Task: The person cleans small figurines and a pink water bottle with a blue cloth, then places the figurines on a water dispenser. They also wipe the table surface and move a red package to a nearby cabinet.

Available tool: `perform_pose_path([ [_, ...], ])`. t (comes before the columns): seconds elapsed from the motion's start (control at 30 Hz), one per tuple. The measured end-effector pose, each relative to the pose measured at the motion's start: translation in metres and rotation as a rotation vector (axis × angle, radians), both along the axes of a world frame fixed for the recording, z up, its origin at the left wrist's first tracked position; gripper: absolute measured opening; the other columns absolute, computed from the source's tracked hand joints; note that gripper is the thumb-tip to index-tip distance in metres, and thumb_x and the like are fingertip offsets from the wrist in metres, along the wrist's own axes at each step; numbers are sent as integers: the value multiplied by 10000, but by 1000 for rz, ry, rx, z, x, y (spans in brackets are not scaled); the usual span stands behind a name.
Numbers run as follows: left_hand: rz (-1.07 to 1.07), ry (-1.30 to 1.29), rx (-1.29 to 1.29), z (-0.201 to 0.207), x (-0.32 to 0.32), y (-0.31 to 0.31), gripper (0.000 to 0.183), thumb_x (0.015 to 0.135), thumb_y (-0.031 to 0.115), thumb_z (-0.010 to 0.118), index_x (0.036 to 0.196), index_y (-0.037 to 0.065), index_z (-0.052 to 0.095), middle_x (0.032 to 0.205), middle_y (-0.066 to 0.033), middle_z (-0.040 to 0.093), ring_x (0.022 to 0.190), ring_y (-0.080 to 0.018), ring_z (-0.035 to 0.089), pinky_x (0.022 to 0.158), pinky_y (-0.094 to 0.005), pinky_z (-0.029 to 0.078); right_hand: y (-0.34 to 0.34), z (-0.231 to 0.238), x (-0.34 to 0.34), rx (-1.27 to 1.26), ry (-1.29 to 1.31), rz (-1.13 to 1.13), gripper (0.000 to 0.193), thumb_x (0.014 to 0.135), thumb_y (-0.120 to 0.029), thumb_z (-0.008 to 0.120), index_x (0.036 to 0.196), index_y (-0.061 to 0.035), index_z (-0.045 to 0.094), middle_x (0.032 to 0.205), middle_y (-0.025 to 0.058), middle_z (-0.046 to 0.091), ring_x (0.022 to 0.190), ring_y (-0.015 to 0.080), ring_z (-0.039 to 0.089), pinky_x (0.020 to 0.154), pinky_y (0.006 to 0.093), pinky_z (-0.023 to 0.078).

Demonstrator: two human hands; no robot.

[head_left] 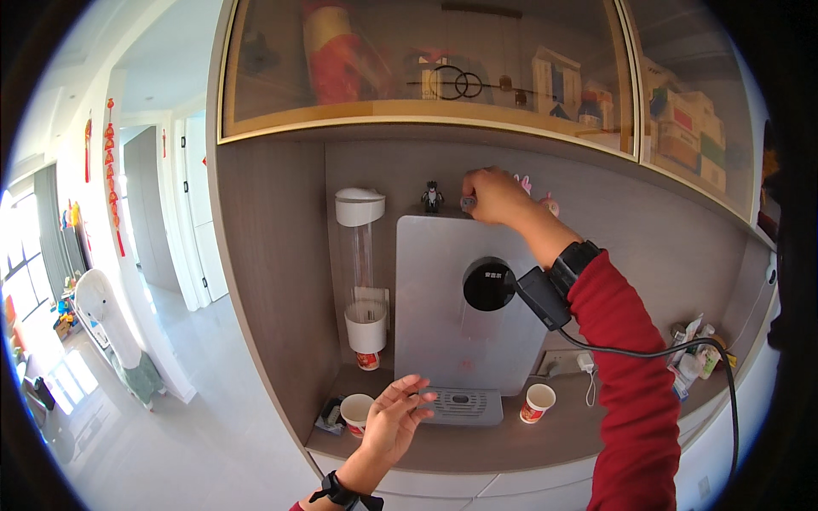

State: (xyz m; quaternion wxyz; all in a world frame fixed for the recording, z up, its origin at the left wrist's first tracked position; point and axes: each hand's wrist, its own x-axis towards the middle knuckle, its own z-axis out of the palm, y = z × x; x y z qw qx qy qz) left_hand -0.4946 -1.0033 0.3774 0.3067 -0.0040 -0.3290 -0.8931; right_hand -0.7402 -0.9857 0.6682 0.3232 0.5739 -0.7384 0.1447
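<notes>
A grey wall-type water dispenser with a round black panel stands in the cabinet niche. At its top edge my right hand is closed, fingers pinched on a small grey object whose kind I cannot make out. Just left of it a small black-and-white figurine stands on top. Pink figures show partly behind my right hand. My left hand is raised with its fingers apart and holds nothing, in front of the left end of the drip tray.
A white and clear cup holder hangs left of the dispenser, a paper cup at its bottom. Paper cups stand left and right on the counter. Glass cabinet doors overhang. A black cable trails from my right wrist.
</notes>
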Motion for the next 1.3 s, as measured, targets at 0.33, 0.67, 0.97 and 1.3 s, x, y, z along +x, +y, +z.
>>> perform_pose_path([
  [0.33,13,-44,10,-5,-5,2,280,881,-44,507,1145,27,568,1157,-128,587,987,-249,613,778,-320,518,14,5,10,-109,59,-20,172,751,-126,643,906,-56,669,969,177,651,979,360,610,826,436,502],
  [0.67,17,-76,60,-24,-5,-3,270,876,-50,508,1133,12,565,1151,-120,590,960,-242,622,760,-321,521,70,4,-31,-332,181,56,346,768,-157,663,1094,-63,594,1031,150,649,987,340,604,874,417,467],
  [0.97,-9,-96,53,-30,-12,1,270,880,-48,504,1134,15,570,1149,-118,596,958,-245,622,751,-331,531,69,4,-52,-215,-134,-166,616,677,-434,752,1177,-123,571,1019,103,681,1011,278,619,968,422,354],
  [1.3,4,-104,50,-33,-10,3,276,886,-43,496,1146,16,568,1154,-120,598,953,-255,629,745,-335,532,60,2,-48,-181,-181,-168,581,666,-424,761,1151,-143,606,951,62,693,948,247,629,996,419,315],
])
